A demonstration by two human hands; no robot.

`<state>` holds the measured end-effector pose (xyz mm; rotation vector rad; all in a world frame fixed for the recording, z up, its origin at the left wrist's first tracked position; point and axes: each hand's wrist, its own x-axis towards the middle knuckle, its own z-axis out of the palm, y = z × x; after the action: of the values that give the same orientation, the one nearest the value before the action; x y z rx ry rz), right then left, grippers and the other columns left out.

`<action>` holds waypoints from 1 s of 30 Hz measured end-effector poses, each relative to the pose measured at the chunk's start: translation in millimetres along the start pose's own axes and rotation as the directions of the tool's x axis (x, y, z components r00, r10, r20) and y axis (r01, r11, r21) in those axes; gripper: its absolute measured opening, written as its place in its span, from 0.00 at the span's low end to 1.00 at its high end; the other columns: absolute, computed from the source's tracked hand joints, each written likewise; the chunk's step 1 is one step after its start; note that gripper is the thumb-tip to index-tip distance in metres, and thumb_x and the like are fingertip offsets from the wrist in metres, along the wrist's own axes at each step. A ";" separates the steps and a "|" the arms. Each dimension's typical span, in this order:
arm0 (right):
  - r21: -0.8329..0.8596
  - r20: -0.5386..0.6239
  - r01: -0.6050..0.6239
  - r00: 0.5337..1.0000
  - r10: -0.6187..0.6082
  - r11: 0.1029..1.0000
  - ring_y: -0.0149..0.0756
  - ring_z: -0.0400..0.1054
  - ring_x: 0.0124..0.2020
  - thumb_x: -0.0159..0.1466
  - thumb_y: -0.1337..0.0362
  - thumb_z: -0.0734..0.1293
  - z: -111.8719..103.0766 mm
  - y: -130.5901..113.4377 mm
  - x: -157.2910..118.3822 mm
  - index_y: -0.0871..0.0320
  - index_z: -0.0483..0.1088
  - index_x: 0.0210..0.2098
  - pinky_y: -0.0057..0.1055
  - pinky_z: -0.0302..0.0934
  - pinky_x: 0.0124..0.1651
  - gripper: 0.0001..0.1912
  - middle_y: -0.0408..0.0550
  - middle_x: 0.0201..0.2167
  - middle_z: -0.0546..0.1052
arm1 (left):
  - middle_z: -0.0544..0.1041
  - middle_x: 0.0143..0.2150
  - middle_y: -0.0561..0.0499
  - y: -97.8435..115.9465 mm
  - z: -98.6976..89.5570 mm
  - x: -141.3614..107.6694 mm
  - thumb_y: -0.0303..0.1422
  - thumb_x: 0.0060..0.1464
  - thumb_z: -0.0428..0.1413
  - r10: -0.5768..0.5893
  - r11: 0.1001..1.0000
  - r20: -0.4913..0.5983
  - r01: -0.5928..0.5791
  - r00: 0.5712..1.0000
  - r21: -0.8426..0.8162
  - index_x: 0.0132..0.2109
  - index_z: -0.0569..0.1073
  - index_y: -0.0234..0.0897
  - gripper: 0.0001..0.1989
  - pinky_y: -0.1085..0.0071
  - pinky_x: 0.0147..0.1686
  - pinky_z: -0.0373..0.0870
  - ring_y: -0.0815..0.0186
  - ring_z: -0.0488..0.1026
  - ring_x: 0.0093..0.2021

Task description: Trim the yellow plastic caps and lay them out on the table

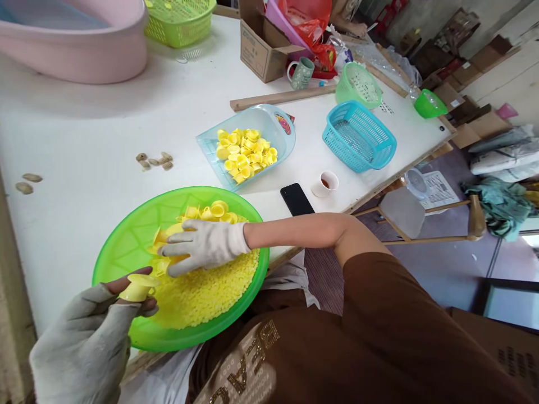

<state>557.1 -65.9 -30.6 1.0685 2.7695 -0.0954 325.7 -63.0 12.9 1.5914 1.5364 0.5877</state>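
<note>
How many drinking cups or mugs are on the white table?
2: a paper cup beside the black phone, and a mug by the cardboard box. Clutter behind might hide more.

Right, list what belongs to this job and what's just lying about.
In the job, judging by use and contents:
- green basin
- yellow granules
- yellow piece in left hand
- blue scoop of similar pieces

Apparently just lying about:
- phone
- peanuts
- paper cup
- mug

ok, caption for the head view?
Gloved left hand holds a yellow piece at the rim of a green basin; right hand spreads over similar pieces inside.
</note>
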 end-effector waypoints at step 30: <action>0.807 0.140 0.325 0.705 0.695 -0.492 0.25 0.55 0.17 0.68 0.42 0.66 -19.5 -55.3 -14.8 0.53 0.56 0.30 0.25 0.45 0.19 0.24 0.33 0.22 0.61 | 0.75 0.27 0.53 -8.2 40.2 1.0 0.45 0.62 0.58 0.160 0.966 0.327 -0.079 0.931 -0.248 0.36 0.75 0.36 0.16 0.73 0.27 0.72 0.65 0.77 0.26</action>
<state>528.1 -114.2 -8.9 2.2397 1.4695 -3.3454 353.4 -72.3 -15.9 1.5220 1.0752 0.5012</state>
